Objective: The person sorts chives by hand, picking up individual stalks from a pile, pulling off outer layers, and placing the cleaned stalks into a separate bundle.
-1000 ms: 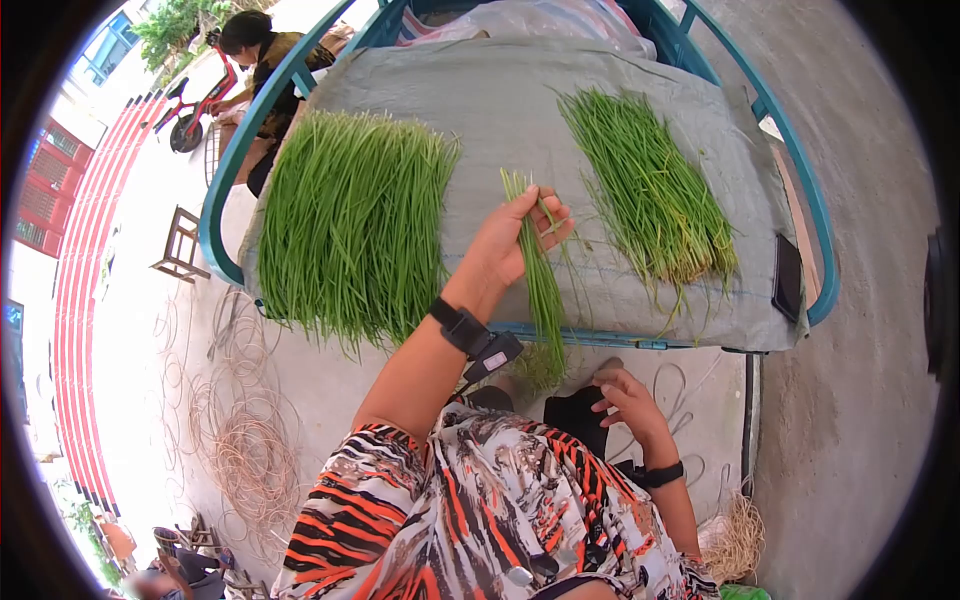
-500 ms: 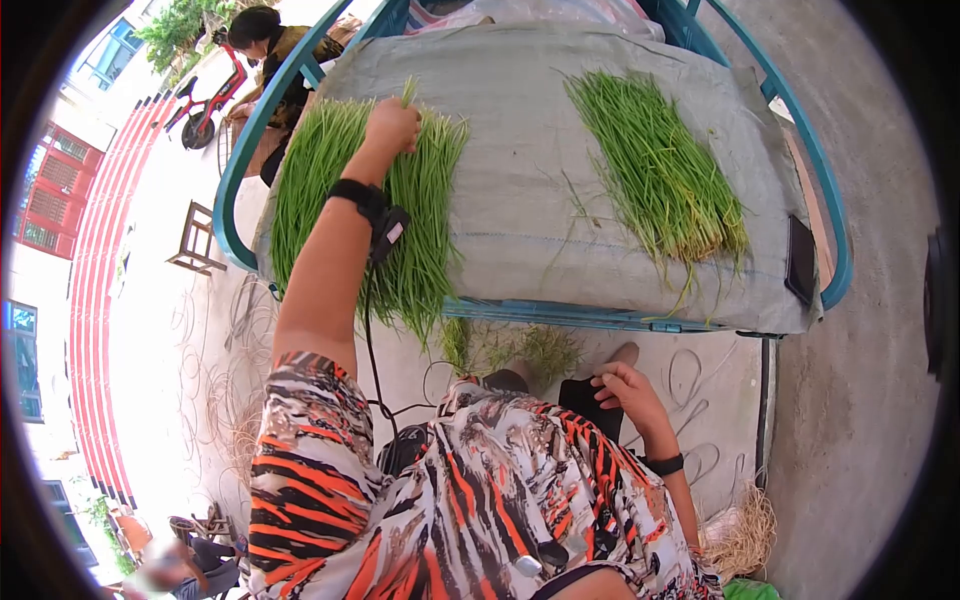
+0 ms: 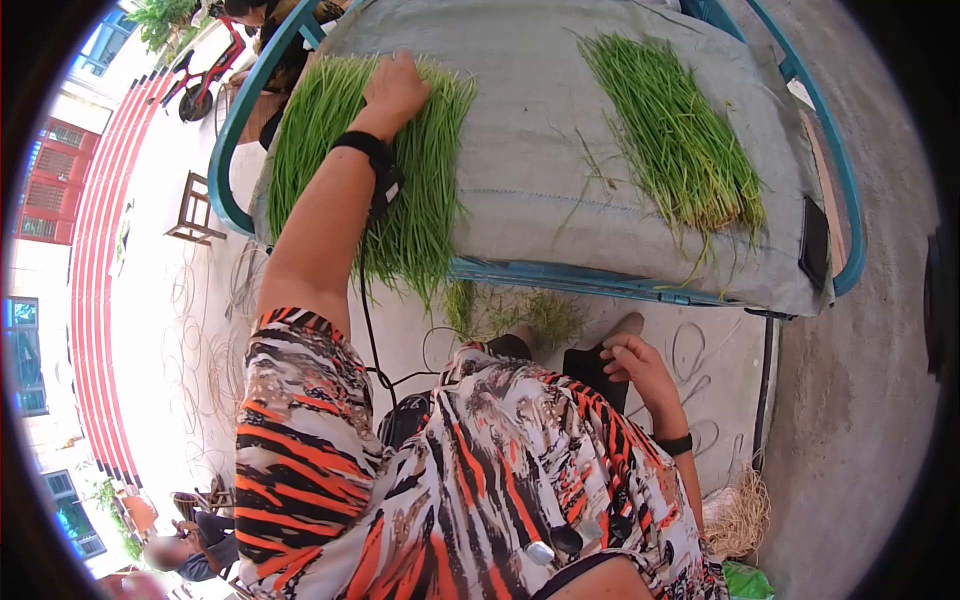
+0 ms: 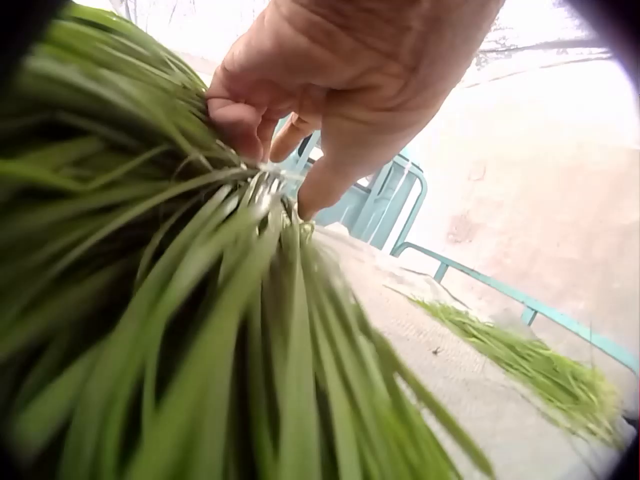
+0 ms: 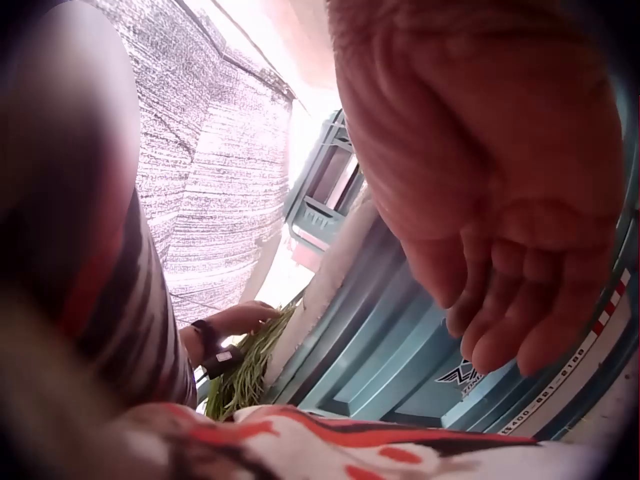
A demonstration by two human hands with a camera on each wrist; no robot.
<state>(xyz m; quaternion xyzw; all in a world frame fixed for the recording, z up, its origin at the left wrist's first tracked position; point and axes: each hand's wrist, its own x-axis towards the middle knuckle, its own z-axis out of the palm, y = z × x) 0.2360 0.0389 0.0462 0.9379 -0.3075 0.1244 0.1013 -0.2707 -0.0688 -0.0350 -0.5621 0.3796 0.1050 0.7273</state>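
Observation:
A broad pile of green chives (image 3: 420,190) lies on the left of the grey cloth (image 3: 530,140), pale ends at the far edge. At that far edge my left hand (image 3: 397,92) reaches over the pile. In the left wrist view, the thumb and fingers of the left hand (image 4: 340,75) pinch several chive stems (image 4: 262,190) near their pale ends. A smaller heap of chives (image 3: 670,130) rests on the right side of the cloth. My right hand (image 3: 640,365) hangs near my lap, fingers loosely bent, holding nothing; its palm shows in the right wrist view.
Blue rails (image 3: 232,150) border the cloth-covered cart bed. A dark phone (image 3: 813,245) lies by its right edge. Loose green trimmings (image 3: 540,315) are on the ground by my feet. A wooden stool (image 3: 195,212) and another person (image 3: 290,50) are beyond the left rail.
One second ago my left hand held a small bunch of chives over the middle; it then moved left to the pile's far edge, where it remains. The right hand stays near my lap.

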